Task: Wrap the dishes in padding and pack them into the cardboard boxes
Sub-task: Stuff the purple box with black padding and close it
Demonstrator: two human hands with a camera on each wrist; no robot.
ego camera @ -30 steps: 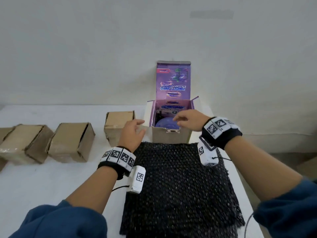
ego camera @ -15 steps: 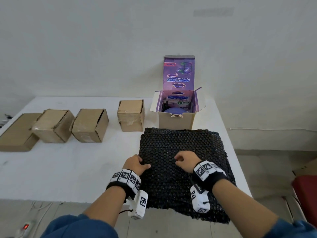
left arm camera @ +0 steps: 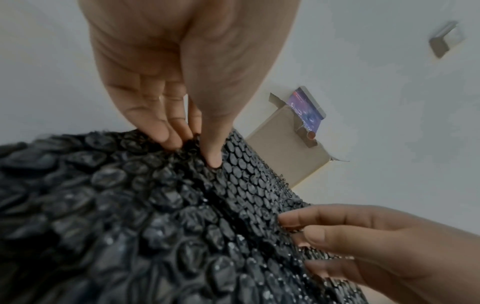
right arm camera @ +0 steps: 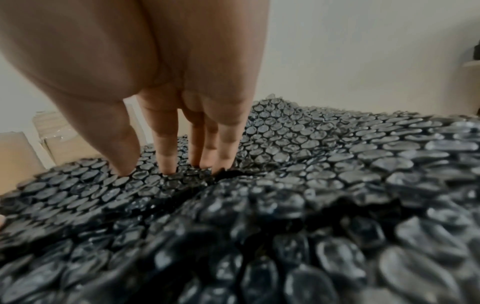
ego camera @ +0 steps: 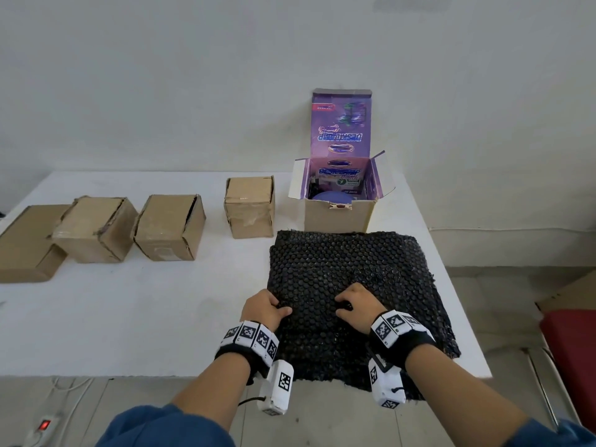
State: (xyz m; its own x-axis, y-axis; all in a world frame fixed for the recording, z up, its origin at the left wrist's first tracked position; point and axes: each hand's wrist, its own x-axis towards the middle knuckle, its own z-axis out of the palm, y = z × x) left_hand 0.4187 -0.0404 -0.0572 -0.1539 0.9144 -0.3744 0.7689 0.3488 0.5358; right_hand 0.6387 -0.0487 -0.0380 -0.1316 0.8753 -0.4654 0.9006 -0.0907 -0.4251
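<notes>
A black bubble wrap sheet [ego camera: 354,272] lies flat on the white table [ego camera: 161,301] and overhangs its near edge. My left hand [ego camera: 280,309] pinches the sheet's left side between thumb and fingers [left arm camera: 200,148]. My right hand [ego camera: 343,306] grips a fold near the middle; its fingertips [right arm camera: 168,166] dig into a crease. Behind the sheet stands an open box [ego camera: 338,217] with purple print inside and its lid up. A blue rounded dish [ego camera: 331,197] shows inside, mostly hidden by the front wall.
Three closed cardboard boxes [ego camera: 250,208] [ego camera: 169,227] [ego camera: 95,229] and a flatter one [ego camera: 25,243] line the table's left. A red seat [ego camera: 571,343] stands off the table's right edge. A power strip [ego camera: 45,425] lies on the floor.
Both hands have drawn back from the open box's rim to the near half of the bubble wrap and taken hold of it. My head has pulled back too.
</notes>
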